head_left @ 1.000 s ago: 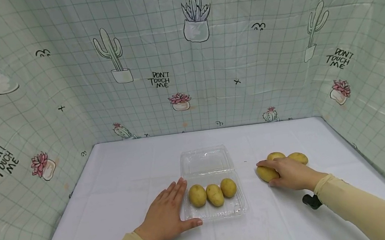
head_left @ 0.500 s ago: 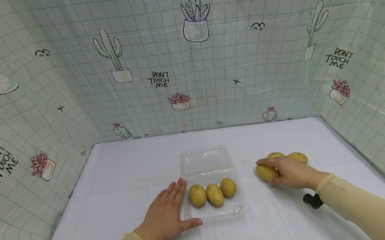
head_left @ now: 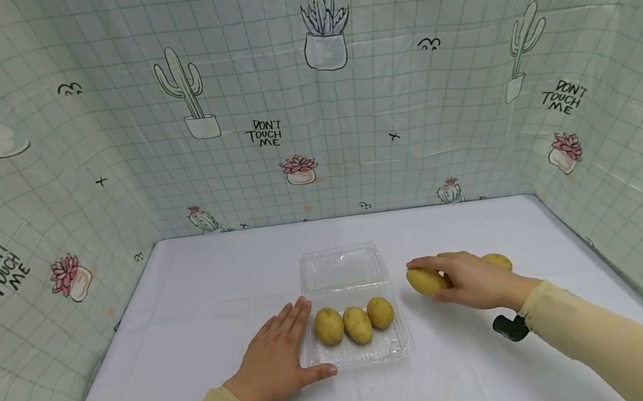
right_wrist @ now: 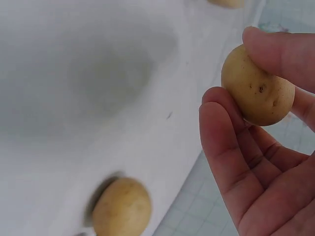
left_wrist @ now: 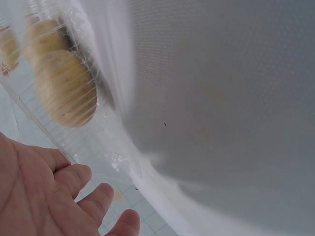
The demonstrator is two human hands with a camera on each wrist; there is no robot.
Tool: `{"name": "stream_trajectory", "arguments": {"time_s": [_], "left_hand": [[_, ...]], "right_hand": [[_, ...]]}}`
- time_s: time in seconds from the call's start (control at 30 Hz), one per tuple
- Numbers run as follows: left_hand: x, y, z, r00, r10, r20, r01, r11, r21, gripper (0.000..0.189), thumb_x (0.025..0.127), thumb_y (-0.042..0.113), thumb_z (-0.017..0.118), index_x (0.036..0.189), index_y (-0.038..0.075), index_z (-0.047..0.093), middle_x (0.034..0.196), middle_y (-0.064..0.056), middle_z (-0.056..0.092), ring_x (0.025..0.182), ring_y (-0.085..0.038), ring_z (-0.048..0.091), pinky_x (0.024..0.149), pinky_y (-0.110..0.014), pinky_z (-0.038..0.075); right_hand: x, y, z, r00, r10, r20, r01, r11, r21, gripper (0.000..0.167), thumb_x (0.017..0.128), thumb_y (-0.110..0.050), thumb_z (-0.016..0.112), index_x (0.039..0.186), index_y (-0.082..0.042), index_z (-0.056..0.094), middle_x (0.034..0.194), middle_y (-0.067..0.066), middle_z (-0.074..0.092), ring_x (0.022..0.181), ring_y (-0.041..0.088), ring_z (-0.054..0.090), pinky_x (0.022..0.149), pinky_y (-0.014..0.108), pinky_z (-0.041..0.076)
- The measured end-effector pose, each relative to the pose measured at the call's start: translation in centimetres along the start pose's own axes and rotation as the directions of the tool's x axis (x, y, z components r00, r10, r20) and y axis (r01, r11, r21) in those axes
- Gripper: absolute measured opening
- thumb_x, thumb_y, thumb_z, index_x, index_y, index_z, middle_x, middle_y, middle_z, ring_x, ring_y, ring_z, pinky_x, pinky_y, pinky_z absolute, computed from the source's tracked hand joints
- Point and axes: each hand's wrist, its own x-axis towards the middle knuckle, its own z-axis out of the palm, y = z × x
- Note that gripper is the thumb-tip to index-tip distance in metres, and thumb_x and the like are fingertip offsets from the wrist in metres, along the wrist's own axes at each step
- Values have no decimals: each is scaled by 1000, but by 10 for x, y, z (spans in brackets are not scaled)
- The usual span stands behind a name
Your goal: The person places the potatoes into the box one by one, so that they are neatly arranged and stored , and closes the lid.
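My right hand (head_left: pixel 472 281) pinches a yellow potato (head_left: pixel 425 280) between thumb and fingers, to the right of the container. The right wrist view shows that potato (right_wrist: pixel 258 86) raised over the tabletop. A clear plastic clamshell container (head_left: pixel 378 353) lies with its lid (head_left: pixel 343 269) folded back, away from me. Inside sit three potatoes in a row: a left one (head_left: pixel 328 326), a middle one (head_left: pixel 357 325) and a right one (head_left: pixel 381 312). My left hand (head_left: pixel 273 356) rests along the container's left side, fingers straight and thumb by the near-left corner.
Another potato (head_left: pixel 497 263) lies on the white tabletop (head_left: pixel 205 290) beyond my right hand, partly covered by it. A loose potato (right_wrist: pixel 122 207) also shows low in the right wrist view. Patterned curtain (head_left: pixel 295 95) encloses the table at the back and sides.
The right hand has lifted the potato off the table and carried it left toward the container. The left hand and the container have stayed in place.
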Motion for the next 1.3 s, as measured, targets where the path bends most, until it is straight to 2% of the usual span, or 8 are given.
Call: {"name": "stream_trajectory", "arguments": {"time_s": [0.2,0.33,0.57,0.7,0.8,0.93,1.3], "left_hand": [[0,-1,1,1000,3,-4,-3,1000,8,111,82,79,56,156,1,28,160,-13,29,146,-32,29,114,-51,28],[1,-2,2,1000,9,-10,-9,1000,16,111,82,79,56,156,1,29,160,-13,30,145,-32,29,114,-51,28],[0,-2,2,1000,6,-8,-6,1000,19,110,82,78,56,156,1,28,160,-13,29,146,-32,28,114,-51,27],[0,-2,2,1000,6,-10,-6,1000,26,111,82,79,55,156,2,28,160,-13,29,146,-32,29,114,-51,28],[0,-3,2,1000,11,-15,-10,1000,24,111,82,80,54,156,1,29,160,-13,29,146,-32,29,114,-51,28],[0,-3,2,1000,19,-20,-18,1000,24,112,82,82,51,156,1,29,160,-13,29,146,-32,29,114,-50,28],[-1,-2,0,999,30,-31,-29,999,25,111,82,82,50,155,1,30,160,-14,31,145,-32,30,113,-51,29]], "right_hand": [[12,-22,0,999,-14,46,13,1000,28,61,89,-25,78,145,-23,53,104,-10,59,72,4,54,65,26,48],[21,-33,4,996,-55,76,48,995,83,60,90,-22,77,145,-20,52,108,-10,61,73,7,56,67,26,50],[37,-53,14,981,-103,163,80,986,145,60,90,-18,76,145,-25,53,133,-6,59,90,9,57,80,31,51],[47,-64,24,967,-158,199,129,980,154,60,90,-18,76,145,-24,53,138,-5,57,105,9,57,90,34,50],[54,-70,31,954,-193,228,162,976,147,60,90,-15,75,145,-23,53,136,-6,57,113,8,55,97,35,47],[60,-79,38,940,-219,261,185,972,147,60,89,-15,75,145,-23,53,134,-8,58,115,7,54,99,34,45],[69,-92,45,908,-259,331,234,966,112,60,89,-17,76,145,-24,54,118,-8,60,98,4,53,89,25,46]]}}
